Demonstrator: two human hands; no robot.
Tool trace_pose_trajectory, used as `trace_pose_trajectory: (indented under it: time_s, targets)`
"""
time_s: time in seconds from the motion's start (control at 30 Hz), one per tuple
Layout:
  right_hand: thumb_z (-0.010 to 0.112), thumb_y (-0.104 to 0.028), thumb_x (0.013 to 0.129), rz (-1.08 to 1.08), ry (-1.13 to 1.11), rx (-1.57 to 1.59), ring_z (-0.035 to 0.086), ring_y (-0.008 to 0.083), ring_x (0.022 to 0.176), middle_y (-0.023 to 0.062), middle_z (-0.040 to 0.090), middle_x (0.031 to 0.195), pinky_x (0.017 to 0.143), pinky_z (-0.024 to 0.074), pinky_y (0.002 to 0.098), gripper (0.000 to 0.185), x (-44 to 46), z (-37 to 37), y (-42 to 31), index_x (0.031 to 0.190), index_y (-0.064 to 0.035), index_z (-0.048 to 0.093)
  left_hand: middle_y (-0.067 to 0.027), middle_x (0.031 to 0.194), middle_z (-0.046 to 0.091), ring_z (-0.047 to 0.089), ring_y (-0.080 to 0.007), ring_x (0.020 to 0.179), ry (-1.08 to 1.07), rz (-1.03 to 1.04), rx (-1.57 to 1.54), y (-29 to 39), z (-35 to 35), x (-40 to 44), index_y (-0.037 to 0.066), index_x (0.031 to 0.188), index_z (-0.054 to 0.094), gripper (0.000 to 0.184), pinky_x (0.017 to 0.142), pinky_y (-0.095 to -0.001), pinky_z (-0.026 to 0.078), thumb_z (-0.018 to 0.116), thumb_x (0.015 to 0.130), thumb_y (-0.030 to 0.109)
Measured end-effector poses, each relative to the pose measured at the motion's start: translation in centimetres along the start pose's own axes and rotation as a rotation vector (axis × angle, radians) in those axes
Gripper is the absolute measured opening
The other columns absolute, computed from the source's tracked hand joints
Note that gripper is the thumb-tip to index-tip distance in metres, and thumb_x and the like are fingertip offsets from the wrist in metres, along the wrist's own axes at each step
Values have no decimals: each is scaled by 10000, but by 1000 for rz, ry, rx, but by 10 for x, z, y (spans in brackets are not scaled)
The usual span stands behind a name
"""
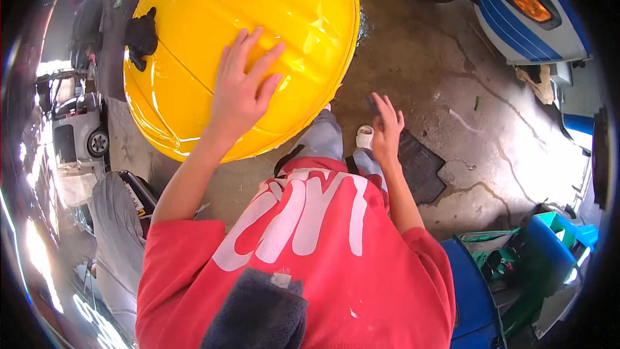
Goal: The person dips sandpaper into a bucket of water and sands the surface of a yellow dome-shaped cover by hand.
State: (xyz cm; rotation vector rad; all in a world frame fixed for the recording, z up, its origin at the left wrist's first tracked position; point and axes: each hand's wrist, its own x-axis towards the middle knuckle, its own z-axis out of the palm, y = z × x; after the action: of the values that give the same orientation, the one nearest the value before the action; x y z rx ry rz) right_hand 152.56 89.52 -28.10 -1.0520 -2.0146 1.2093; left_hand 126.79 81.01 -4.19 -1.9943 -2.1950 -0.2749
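Note:
A large glossy yellow car panel (297, 84), curved and ridged with bright reflections, fills the upper left of the head view. My left hand (244, 87) lies on its surface, fingers spread and holding nothing. A black crumpled-looking thing (141, 37) sits at the panel's left edge; I cannot tell exactly what it is. My right hand (387, 129) is off the panel, over the floor to its right. A small dark piece (374, 105) shows at its fingers and seems held there; its kind is unclear.
A white and blue vehicle (516, 19) with an orange lamp stands at upper right. A dark mat (420, 168) lies on the stained concrete floor. Green and blue containers (549, 245) stand at lower right. A person in grey (116, 239) is at the left, near parked vehicles.

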Motion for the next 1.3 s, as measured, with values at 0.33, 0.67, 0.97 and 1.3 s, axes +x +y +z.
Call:
trace_pose_trajectory:
  time_s: [0.33, 0.67, 0.97, 1.3]
  targets:
    - [530, -65, 804, -563, 176, 89, 379, 354, 1434, 47, 538, 1476, 1181, 138, 507, 592, 44, 39, -114, 1396, -78, 560, -149, 1486, 422, 438, -381, 1324, -24, 124, 129, -26, -18, 30, 215, 1397, 590, 508, 1124, -480, 340, 682, 898, 250]
    - [487, -71, 827, -582, 10, 81, 206, 416, 1502, -34, 465, 1551, 1176, -38, 555, 662, 44, 22, -102, 1482, -169, 490, -152, 1508, 390, 382, -373, 1375, 1, 71, 60, -40, -12, 28, 205, 1449, 542, 501, 1162, -461, 281, 606, 953, 243]
    - [514, -60, 831, -481, -112, 35, 250, 363, 1505, -10, 501, 1521, 1179, -17, 574, 658, 39, -4, -93, 1475, -192, 500, -153, 1494, 415, 397, -370, 1370, 18, 51, 34, -41, -12, 30, 200, 1418, 580, 482, 1159, -456, 297, 628, 941, 249]
    - [504, -48, 801, -526, 96, 136, 319, 384, 1471, 28, 499, 1525, 1199, 80, 518, 643, 42, 19, -128, 1439, -130, 539, -141, 1527, 416, 404, -379, 1384, -124, 210, 39, -2, -16, 17, 194, 1381, 612, 473, 1159, -476, 298, 652, 912, 234]
